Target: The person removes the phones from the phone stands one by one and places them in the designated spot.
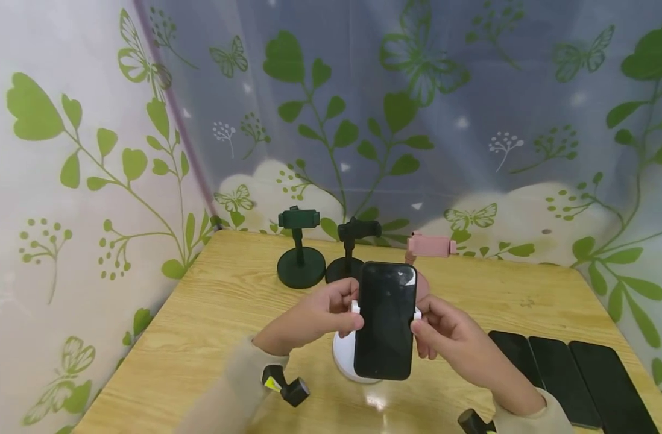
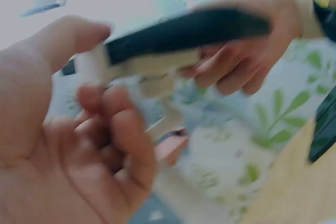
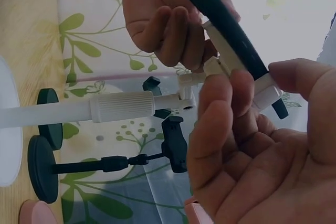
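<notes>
A black smartphone sits upright in the clamp of a white phone stand, its dark screen toward the head camera. My left hand pinches the clamp's left end, thumb at the phone's edge and fingers curled behind. At the opposite end, my right hand pinches the other white jaw between thumb and fingers. In the right wrist view, the stand's ribbed pole and joint show behind the phone. The phone hides most of the pole in the head view, where part of the round white base shows below.
Behind stand a dark green phone stand, a black phone stand and a pink phone stand. Three dark phones lie side by side at the right of the wooden table. A patterned curtain hangs behind.
</notes>
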The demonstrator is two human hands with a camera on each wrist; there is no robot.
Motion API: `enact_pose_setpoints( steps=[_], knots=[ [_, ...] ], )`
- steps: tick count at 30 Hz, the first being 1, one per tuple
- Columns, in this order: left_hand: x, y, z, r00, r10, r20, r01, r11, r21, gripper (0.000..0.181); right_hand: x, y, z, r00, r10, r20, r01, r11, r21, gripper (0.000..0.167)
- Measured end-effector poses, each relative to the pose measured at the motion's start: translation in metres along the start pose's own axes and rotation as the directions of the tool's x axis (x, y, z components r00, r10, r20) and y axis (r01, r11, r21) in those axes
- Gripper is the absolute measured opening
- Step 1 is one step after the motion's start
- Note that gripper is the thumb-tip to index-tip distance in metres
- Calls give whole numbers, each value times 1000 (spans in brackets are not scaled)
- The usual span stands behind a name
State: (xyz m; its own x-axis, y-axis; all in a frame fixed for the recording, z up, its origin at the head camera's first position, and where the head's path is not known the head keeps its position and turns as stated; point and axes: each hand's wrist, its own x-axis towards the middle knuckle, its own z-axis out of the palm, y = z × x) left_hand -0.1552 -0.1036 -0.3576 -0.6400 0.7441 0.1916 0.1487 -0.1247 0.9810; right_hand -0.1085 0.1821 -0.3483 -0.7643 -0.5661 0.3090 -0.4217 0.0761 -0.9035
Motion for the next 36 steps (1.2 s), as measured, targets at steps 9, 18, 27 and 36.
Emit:
enact_pose_setpoints(
  steps=[9,18,27,36],
  knots=[
    [2,-9,20,995,-76,-64,53,948,-313,57,-5,-4,15,944,-94,-317,32,980,-195,42],
    [8,-10,28,992,-98,-84,56,913,-404,89,8,-65,26,857,-241,-455,-213,639,-739,62],
    [7,-13,38,989,-31,-144,-33,905,-423,65,50,-96,48,946,-131,-297,-234,358,-904,74],
    [5,-17,42,991,1,-133,-55,915,-399,53,71,-97,56,991,-96,-97,-82,149,-985,57]
  ],
)
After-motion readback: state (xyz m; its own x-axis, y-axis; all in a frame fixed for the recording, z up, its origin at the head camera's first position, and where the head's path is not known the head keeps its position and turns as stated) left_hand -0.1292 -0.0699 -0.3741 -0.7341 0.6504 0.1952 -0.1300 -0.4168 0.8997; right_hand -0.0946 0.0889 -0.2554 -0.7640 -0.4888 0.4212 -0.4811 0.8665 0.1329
